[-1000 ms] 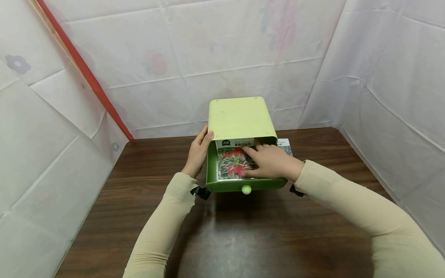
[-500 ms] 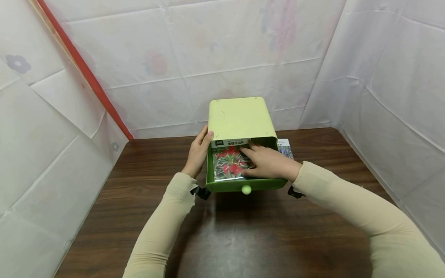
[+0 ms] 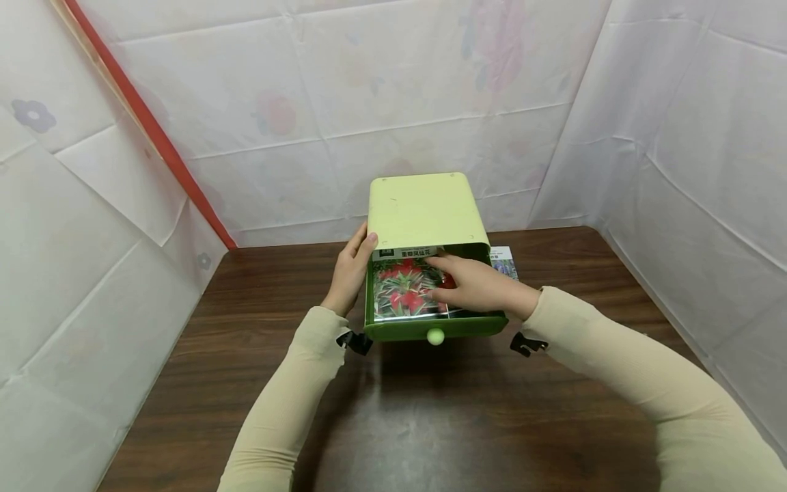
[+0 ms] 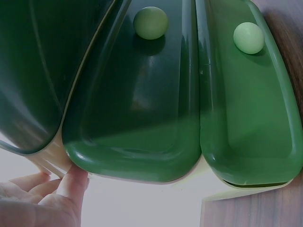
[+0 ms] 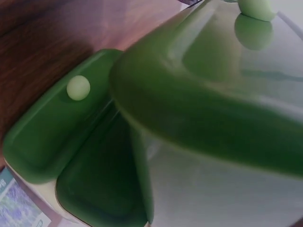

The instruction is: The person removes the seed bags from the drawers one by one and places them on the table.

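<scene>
From my end I see the balsam packet [image 3: 402,290], printed with red flowers, lying face up in the pulled-out top drawer [image 3: 393,332] of a green cabinet [image 3: 427,212] with 3 drawers. The packet's rear edge sits right at the mouth of the casing. I judge it thin, light and easily bent. Its glossy face reflects light, so I expect it to slide under a flat fingertip; crumpling looks a bigger worry than breaking. I'd take it by the near or right edge, between thumb and 1 finger, rather than press on its middle.

The right hand [image 3: 482,283] has thumb and index spread, loosely extended, their tips at the packet's right side; its other fingers are partly hidden. The left hand [image 3: 350,270] lies uncurled against the cabinet's left wall, thumb by the front rim. The casing looks stiff, and I'd expect the extended drawer to make it front-heavy. A 2nd packet [image 3: 504,265], with purple flowers, lies on the table [image 3: 277,328] beside the cabinet's right wall, partly hidden.
</scene>
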`<state>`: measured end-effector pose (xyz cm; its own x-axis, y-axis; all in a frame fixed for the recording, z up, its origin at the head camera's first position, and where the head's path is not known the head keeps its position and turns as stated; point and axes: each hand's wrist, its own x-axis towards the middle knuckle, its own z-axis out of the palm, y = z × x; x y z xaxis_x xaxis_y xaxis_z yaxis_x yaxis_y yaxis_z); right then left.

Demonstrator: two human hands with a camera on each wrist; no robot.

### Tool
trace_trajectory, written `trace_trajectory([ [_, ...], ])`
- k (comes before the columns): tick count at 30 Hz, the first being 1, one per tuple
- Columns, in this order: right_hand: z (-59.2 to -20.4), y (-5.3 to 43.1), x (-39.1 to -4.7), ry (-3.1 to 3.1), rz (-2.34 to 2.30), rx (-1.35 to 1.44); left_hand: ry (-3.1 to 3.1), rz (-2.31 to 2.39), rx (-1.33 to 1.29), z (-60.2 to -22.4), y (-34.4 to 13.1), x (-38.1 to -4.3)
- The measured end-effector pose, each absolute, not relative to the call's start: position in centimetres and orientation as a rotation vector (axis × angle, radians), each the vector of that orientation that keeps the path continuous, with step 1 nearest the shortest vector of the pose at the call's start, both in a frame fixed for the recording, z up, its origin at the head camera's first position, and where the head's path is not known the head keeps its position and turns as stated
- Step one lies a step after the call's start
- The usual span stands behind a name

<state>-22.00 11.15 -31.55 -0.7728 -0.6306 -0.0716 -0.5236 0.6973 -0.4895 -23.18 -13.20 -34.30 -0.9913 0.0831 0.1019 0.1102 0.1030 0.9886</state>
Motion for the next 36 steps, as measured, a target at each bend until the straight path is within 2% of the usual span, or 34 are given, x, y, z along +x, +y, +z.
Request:
trace_trajectory([
  [7,-31.2,11.5,-22.0,2.579,-0.901,-0.860,-2.304,-2.087,-0.211,-34.3,-13.2,-23.3],
  [15,-31.0,11.8,-22.2,2.464,-1.165,-0.638,-2.333,-2.056,-0.197,-34.3,-13.2,-23.2],
  [22,-31.0,11.6,-22.4,2.399,-1.276,-0.481,-2.305,-2.052,-0.210,-36.8,-13.9,-25.1],
  [29,-31.2,11.2,-22.8,2.226,-1.424,-0.418,-2.337,-2.042,-0.212,-34.3,-13.4,-23.0],
  [36,-31.5,11.0,-22.9,2.188,-1.455,-0.324,-2.340,-2.049,-0.212,-34.1,-13.3,-22.9],
])
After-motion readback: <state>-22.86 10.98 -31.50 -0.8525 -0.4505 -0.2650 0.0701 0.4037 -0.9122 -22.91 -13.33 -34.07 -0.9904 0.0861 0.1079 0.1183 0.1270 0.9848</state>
